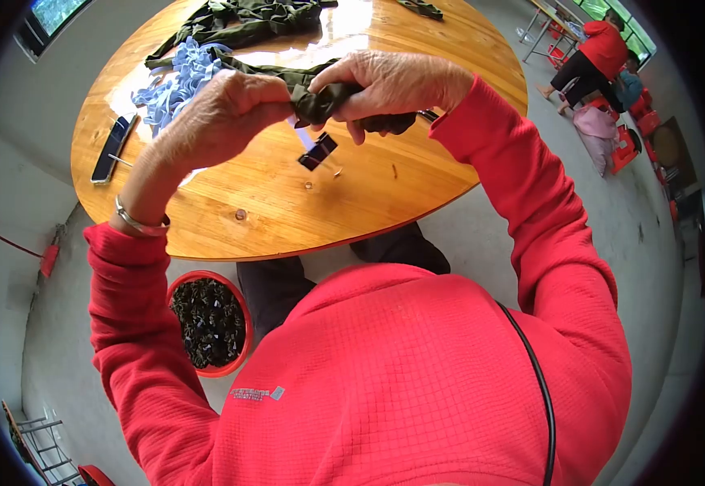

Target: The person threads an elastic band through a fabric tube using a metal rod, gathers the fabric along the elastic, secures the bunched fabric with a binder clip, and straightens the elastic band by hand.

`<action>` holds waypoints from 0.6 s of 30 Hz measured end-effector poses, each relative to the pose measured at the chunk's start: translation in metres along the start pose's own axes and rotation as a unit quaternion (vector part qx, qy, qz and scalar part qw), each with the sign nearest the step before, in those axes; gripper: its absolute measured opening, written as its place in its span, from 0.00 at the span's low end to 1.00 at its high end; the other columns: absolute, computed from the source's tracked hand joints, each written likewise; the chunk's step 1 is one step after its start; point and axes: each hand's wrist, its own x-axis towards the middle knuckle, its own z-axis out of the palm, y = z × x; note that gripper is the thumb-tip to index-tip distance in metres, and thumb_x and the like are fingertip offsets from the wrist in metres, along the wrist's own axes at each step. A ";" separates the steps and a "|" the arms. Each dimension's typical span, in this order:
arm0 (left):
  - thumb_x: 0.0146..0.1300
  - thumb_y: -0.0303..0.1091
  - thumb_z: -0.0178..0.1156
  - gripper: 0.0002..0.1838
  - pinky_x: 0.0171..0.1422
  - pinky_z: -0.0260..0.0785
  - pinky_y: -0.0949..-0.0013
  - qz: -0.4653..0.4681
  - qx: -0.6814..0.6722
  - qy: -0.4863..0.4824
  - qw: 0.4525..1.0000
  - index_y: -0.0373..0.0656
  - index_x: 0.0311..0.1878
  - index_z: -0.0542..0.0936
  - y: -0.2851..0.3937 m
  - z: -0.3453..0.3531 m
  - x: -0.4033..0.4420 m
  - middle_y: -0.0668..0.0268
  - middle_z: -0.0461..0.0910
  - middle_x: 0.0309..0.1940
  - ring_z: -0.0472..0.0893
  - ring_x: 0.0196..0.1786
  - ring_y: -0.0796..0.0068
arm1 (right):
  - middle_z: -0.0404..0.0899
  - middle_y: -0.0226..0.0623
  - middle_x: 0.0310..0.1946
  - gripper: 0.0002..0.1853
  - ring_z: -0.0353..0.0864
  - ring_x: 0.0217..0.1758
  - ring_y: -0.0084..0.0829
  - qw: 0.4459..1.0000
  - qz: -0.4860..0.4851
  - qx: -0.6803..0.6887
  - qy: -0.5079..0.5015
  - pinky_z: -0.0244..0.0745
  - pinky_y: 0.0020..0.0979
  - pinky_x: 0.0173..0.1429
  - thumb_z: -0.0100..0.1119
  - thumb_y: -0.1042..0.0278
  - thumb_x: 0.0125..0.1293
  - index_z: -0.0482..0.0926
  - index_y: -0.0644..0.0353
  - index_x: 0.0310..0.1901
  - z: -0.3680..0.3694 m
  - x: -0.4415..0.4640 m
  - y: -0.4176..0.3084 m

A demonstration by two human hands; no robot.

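Observation:
Dark green cloth (317, 104) is gathered in a bunch between my two hands, above the round table. My left hand (227, 113) is closed, its thumb and fingers pinching the left end of the bunch. My right hand (385, 85) grips the cloth from the right, with part of it trailing under the palm. Just below the bunch is a small black piece (318, 151) with a pale strip running up from it; I cannot make out whether it hangs or lies on the wood. A heap of light blue strips (176, 87) lies beside my left hand.
More dark green cloth (263, 24) lies at the far side of the wooden table (239, 231). A phone (113, 150) rests near its left edge. On the floor, a red basin (249, 324) holds several dark bundles. People (606, 49) are at the upper right.

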 end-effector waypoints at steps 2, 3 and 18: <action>0.63 0.32 0.56 0.07 0.30 0.64 0.67 -0.026 0.082 -0.016 0.996 0.37 0.33 0.76 0.004 -0.011 -0.005 0.57 0.71 0.19 0.71 0.23 0.67 | 0.78 0.33 0.40 0.18 0.81 0.29 0.22 1.000 0.004 0.008 -0.001 0.75 0.22 0.23 0.50 0.74 0.60 0.71 0.60 0.54 -0.001 -0.006 0.004; 0.63 0.32 0.56 0.08 0.30 0.64 0.66 -0.038 0.123 -0.023 0.991 0.37 0.32 0.75 0.006 -0.016 -0.008 0.57 0.70 0.19 0.71 0.23 0.64 | 0.78 0.34 0.42 0.19 0.81 0.30 0.21 1.000 0.015 0.006 -0.001 0.75 0.21 0.24 0.50 0.75 0.60 0.71 0.59 0.54 -0.001 -0.011 0.004; 0.64 0.26 0.56 0.05 0.33 0.62 0.78 -0.081 0.222 0.146 0.961 0.35 0.33 0.74 -0.028 -0.127 -0.073 0.73 0.67 0.23 0.65 0.29 0.87 | 0.80 0.35 0.34 0.15 0.83 0.30 0.24 0.996 0.068 0.000 0.052 0.77 0.22 0.26 0.58 0.66 0.59 0.74 0.63 0.46 -0.034 -0.037 0.017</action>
